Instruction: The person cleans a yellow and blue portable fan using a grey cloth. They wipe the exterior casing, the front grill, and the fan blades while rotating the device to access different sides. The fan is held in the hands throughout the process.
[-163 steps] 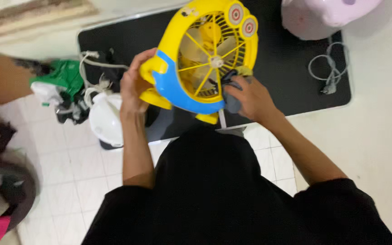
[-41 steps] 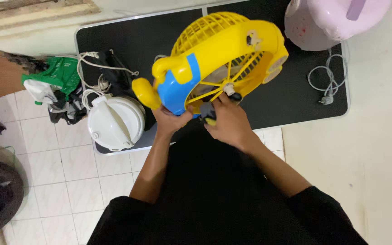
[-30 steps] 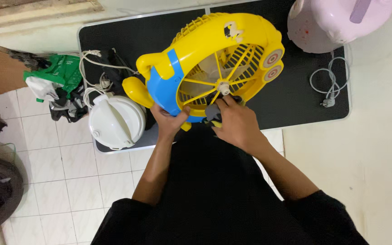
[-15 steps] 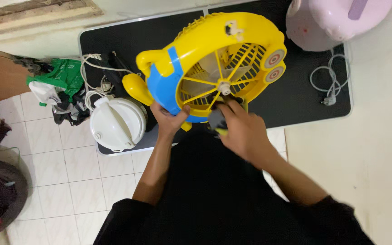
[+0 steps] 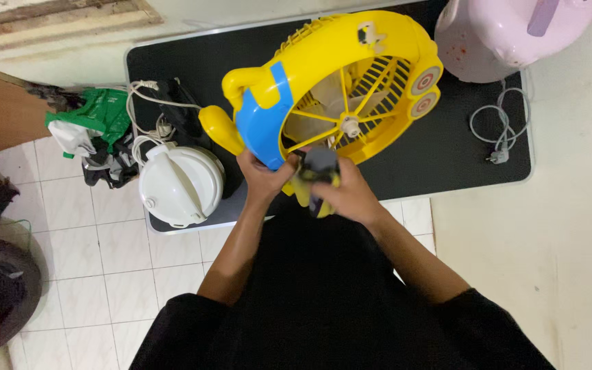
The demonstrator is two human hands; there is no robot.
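Observation:
A yellow and blue toy-shaped fan point(image 5: 323, 82) stands tilted on the near edge of a black table point(image 5: 433, 157). My left hand point(image 5: 263, 177) grips its lower blue rim. Close beside it, my right hand point(image 5: 348, 193) is closed around a grey and yellow cloth point(image 5: 315, 177), held just below the fan's front grille. The fan blades show behind the yellow grille bars.
A white round appliance point(image 5: 179, 183) sits at the table's left front, with tangled white cords and a green bag point(image 5: 94, 120) behind it. A pink appliance point(image 5: 508, 31) and its coiled grey cord point(image 5: 498, 127) occupy the right end. White tiled floor point(image 5: 97, 274) lies to the left.
My right hand has drawn the cloth off the grille and down toward the rim, next to my left hand. The fan has tipped slightly and shifted right.

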